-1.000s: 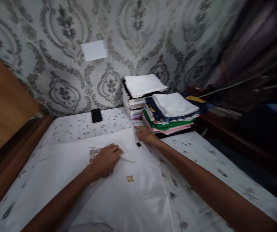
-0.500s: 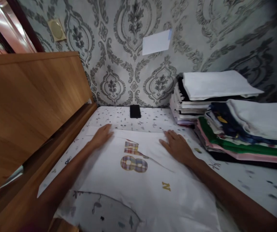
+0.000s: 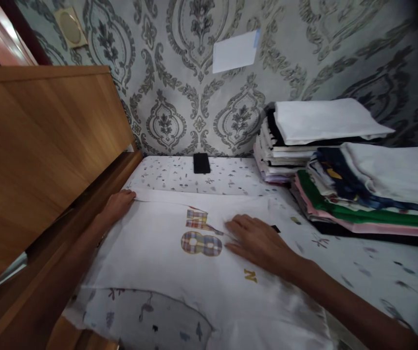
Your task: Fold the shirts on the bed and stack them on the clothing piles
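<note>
A white T-shirt (image 3: 150, 243) lies spread and partly folded on the patterned sheet, bearing a plaid letter, a plaid 8 and a small yellow N. At its far left corner is my left hand (image 3: 118, 206), fingers curled together on the fabric edge. My right hand (image 3: 256, 240) rests on the shirt just right of the plaid figures. Its fingers are stretched out, slightly blurred, and hold nothing. Near the bottom, a curved edge of the shirt borders a patch of patterned fabric.
Two stacks of folded clothes stand at the right, a rear stack (image 3: 325, 124) and a nearer one (image 3: 369, 194). A black phone-like slab (image 3: 202, 163) lies by the papered wall. The wooden board (image 3: 48, 126) rises along the left side of the bed (image 3: 165, 170).
My left hand has slid left to the shirt's corner, and its fingers have curled. My right hand has moved left and nearer across the shirt. The view has shifted slightly.
</note>
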The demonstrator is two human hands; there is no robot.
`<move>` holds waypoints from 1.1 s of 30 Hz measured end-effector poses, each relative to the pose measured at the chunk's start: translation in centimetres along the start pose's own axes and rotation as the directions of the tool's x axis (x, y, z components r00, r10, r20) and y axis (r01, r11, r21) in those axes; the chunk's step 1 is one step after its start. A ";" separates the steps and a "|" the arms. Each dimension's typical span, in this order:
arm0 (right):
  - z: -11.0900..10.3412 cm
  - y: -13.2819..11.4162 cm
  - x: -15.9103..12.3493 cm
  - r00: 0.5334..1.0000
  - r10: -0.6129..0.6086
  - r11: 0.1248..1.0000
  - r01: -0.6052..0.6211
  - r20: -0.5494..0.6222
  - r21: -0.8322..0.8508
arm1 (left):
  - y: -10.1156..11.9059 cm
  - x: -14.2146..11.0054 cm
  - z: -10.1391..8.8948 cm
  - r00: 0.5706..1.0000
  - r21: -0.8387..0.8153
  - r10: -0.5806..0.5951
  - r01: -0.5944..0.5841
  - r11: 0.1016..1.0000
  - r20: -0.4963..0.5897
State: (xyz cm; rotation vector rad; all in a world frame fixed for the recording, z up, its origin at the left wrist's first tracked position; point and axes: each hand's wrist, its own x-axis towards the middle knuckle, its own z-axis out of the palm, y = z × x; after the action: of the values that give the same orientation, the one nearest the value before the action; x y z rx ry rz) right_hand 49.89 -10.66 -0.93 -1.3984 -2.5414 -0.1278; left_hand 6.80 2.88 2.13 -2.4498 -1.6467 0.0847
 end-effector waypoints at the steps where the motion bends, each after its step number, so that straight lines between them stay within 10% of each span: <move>1: -0.1 -0.7 0.1 0.999 0.007 0.999 -0.006 0.035 -0.035 | 0.3 0.0 -0.4 1.000 0.023 -0.003 0.004 1.000 -0.013; 13: -2.0 0.3 0.4 0.987 0.119 0.968 -0.140 0.110 0.209 | 0.6 -0.8 -1.2 0.998 0.008 0.067 -0.066 0.998 -0.002; 24: 5.3 2.7 8.1 0.946 0.304 0.952 -0.307 0.111 0.015 | 16.0 7.7 -0.3 0.960 -0.354 0.277 -0.248 0.902 0.031; 33: 5.9 3.2 7.0 0.957 0.280 0.959 -0.283 0.076 0.032 | 5.1 3.7 2.4 0.975 -0.282 -0.106 0.159 0.946 0.194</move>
State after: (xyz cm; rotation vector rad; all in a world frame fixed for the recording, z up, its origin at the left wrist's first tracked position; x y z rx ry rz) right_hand 48.04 -2.08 -5.08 -1.7569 -2.3509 0.0271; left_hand 12.50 4.76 -0.97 -2.5984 -2.0309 0.0396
